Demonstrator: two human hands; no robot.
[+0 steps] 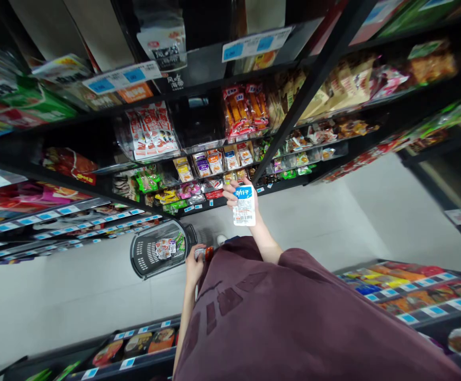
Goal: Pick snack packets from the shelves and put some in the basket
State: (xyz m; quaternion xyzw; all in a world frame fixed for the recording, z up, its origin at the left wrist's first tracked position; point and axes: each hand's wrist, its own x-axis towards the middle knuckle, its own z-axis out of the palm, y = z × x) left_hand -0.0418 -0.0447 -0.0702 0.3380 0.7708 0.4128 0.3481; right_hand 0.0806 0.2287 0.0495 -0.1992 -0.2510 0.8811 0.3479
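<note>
My right hand (pixel 241 194) is raised in front of the lower snack shelves and is closed on a small white packet with a blue top (pixel 244 207). My left hand (pixel 196 263) hangs low beside my maroon shirt (pixel 294 323), its fingers wrapped round a handle (pixel 204 253) of a grey shopping basket (pixel 143 259). The basket hangs just above the floor and holds a few small snack packets (pixel 165 247).
Black shelving (pixel 289 121) packed with bagged snacks and price tags fills the view ahead and to the left. More shelves with packaged goods (pixel 413 296) run behind me on the right and along the bottom (pixel 135 344). A pale tiled aisle floor (pixel 353 222) lies between them.
</note>
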